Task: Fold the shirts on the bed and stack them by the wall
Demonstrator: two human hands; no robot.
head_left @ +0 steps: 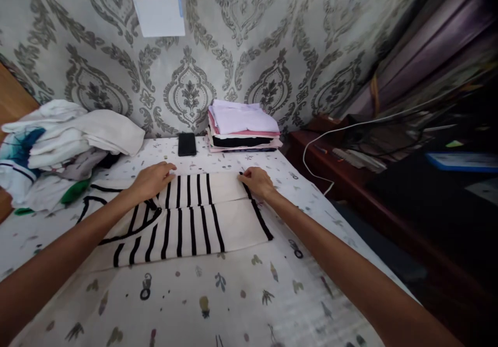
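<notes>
A cream knit top (198, 227) with black stripes and black trim lies flat on the bed, its hem to the right and its neckline to the left. A lengthwise crease or fold line runs across its middle. My left hand (153, 180) is at the far edge, near the neckline, its bent fingers gripping the fabric. At the far right corner, by the black hem, my right hand (257, 181) pinches the cloth between thumb and fingers. My left forearm hides part of the top's left side.
Rumpled clothes (73, 144) are heaped at the left. A black phone (187, 144) lies by the wall, left of a stack of folded clothes (243, 126). To the right, a white cable (307, 152) trails over a dark red desk (338, 176). The bedsheet (179, 305) has a plant print.
</notes>
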